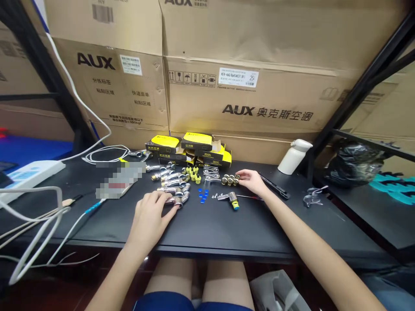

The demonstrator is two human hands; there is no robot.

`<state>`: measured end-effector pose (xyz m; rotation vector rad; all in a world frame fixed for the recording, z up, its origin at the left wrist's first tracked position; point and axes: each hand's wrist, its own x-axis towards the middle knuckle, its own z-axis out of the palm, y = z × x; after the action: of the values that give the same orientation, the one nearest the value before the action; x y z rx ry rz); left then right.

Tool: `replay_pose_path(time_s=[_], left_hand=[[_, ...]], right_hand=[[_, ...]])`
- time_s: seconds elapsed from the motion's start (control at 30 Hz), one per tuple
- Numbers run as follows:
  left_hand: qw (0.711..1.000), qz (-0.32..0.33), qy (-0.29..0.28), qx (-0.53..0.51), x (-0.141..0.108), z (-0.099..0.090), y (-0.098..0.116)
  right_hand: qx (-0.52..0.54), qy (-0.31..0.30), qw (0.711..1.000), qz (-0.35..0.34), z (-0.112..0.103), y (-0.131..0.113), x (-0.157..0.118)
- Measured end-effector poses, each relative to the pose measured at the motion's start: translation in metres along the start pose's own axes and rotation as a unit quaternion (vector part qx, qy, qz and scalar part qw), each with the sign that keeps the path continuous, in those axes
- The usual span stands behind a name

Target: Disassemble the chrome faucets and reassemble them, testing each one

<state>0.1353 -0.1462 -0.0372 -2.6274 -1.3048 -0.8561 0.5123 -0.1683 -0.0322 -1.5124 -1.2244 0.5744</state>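
My left hand (151,216) is closed around the nearest chrome faucet body (180,199), which lies on the black table. Behind it several more chrome faucet bodies (173,178) lie in a row. At the right, my right hand (252,181) has its thumb and fingers closed on a ring nut (237,176) at the edge of a small group of brass-and-chrome ring nuts (229,180). Between the hands lie yellow-and-black valve cartridges (193,174), chrome lever handles (212,176), blue caps (203,196), small screws (218,195) and a handle fitted on a cartridge (232,199).
Yellow-and-black boxes (197,149) are stacked at the back against large cartons (246,99). A white bottle (294,156), a black folding tool (275,186) and glasses (313,197) stand or lie to the right. White cables (61,216) and a power strip (35,179) occupy the left.
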Motion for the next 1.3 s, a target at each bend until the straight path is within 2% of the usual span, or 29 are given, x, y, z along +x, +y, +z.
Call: replay_pose_path(time_s=[0.37,0.57,0.63,0.67,0.73,0.83,0.97,1.07,1.17,1.27,1.3], left_hand=[[1.0,-0.025,0.001,0.005,0.0,0.001,-0.004],[0.999,-0.026,0.005,-0.021,0.0,0.005,-0.005],[0.999,-0.024,0.011,-0.033,0.0,0.006,-0.007],[0.999,-0.022,0.015,-0.041,0.0,0.006,-0.007],[0.998,-0.018,0.02,-0.061,0.0,0.007,-0.009],[0.995,-0.012,0.017,-0.093,0.0,0.008,-0.01],[0.992,-0.005,0.047,-0.114,0.0,0.008,-0.009],[0.985,0.012,0.082,-0.15,0.001,0.0,-0.007],[0.973,0.017,0.079,-0.216,0.006,-0.013,0.001],[0.964,0.023,0.069,-0.255,0.019,-0.026,0.02],[0.962,0.044,0.041,-0.265,0.026,-0.028,0.029]], right_hand=[[-0.034,0.02,0.999,-0.036,0.001,-0.003,-0.002],[-0.107,0.123,0.98,-0.118,-0.007,-0.033,-0.018],[-0.124,0.123,0.975,-0.137,-0.005,-0.045,-0.027],[-0.142,0.096,0.975,-0.139,-0.002,-0.05,-0.032],[-0.197,0.001,0.971,-0.132,0.005,-0.057,-0.041],[-0.284,-0.131,0.943,-0.114,0.016,-0.06,-0.053],[-0.301,-0.182,0.932,-0.091,0.021,-0.059,-0.057],[-0.258,-0.24,0.934,-0.055,0.013,-0.058,-0.052],[-0.163,-0.313,0.935,0.035,0.003,-0.059,-0.044],[-0.067,-0.331,0.938,0.079,-0.003,-0.06,-0.039],[-0.029,-0.325,0.942,0.08,-0.003,-0.06,-0.038]])
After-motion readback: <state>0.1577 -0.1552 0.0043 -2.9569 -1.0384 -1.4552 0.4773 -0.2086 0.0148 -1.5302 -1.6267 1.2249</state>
